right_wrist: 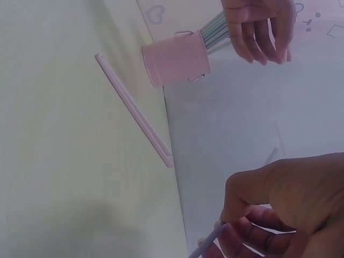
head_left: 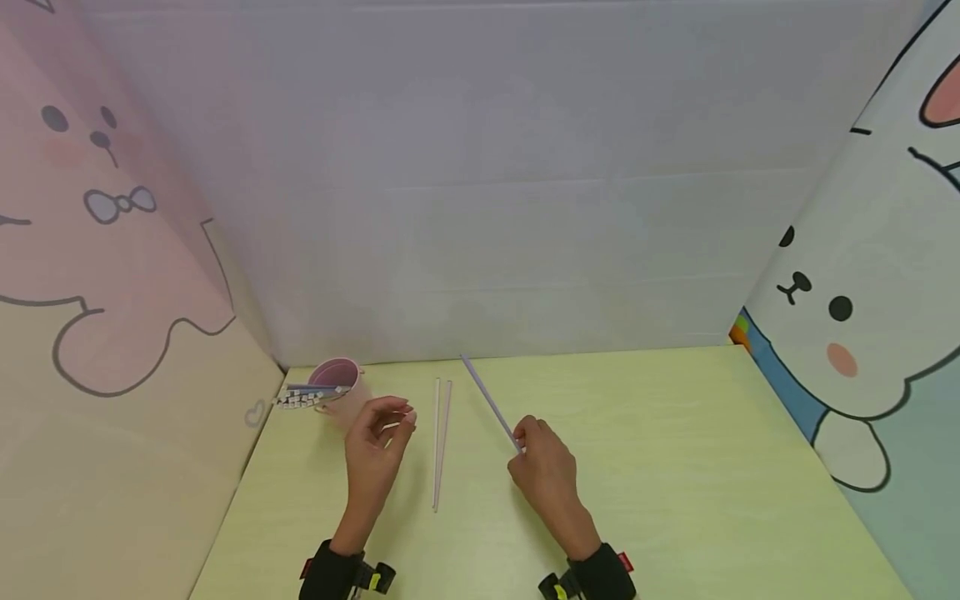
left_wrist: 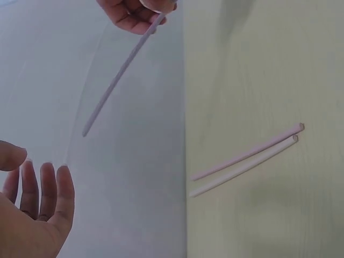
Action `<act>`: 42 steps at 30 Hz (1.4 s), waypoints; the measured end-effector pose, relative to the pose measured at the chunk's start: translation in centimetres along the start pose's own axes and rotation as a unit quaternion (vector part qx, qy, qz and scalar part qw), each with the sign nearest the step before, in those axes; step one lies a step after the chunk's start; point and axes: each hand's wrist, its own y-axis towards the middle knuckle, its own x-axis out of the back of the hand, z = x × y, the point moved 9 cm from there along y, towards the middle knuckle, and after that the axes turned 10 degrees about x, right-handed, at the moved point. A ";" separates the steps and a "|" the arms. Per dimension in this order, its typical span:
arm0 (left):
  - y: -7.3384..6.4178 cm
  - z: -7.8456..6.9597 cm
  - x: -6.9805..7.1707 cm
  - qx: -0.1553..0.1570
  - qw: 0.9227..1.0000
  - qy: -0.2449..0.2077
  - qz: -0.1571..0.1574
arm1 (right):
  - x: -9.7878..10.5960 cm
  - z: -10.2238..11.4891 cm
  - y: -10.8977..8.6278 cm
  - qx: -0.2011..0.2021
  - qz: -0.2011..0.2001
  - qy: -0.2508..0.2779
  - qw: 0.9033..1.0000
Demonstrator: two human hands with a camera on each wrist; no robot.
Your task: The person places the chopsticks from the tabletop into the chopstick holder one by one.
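My right hand [head_left: 546, 477] pinches a thin purple stick [head_left: 487, 400], pencil-like in shape, near its lower end. The stick slants up and to the left, clear of the table in the left wrist view. My left hand [head_left: 375, 454] hovers in front of the pink bucket [head_left: 351, 407], fingers loosely bent and holding nothing. Between the hands, a white stick [left_wrist: 242, 167] and a pink stick [left_wrist: 247, 154] lie close together on the table, almost parallel. A bundle of similar sticks [right_wrist: 216, 33] juts from the bucket's mouth; their lower parts are hidden inside it.
The pale yellow-green table [head_left: 675, 467] reaches back to a plain whitish sheet [head_left: 525, 208]. Printed cartoon panels stand along its left and right sides. The bucket has small metal side handles and stands near the back left corner.
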 end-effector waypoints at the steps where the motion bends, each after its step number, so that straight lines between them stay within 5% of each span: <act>1: -0.1 0.0 -0.2 0.002 1.000 0.002 0.002 | 0.1 0.3 0.0 0.008 -0.003 0.010 1.000; 11: -0.2 -2.4 -1.6 -0.001 1.000 -0.002 0.016 | 1.2 3.5 0.2 0.079 -0.011 0.057 0.995; 22: 0.3 -0.8 -1.5 0.031 0.996 -0.073 0.027 | 0.9 6.1 -0.3 0.136 0.000 0.070 0.988; 42: 0.5 -3.2 -0.4 -0.010 0.989 -0.144 0.042 | -0.7 6.6 -0.3 0.150 0.004 0.081 0.985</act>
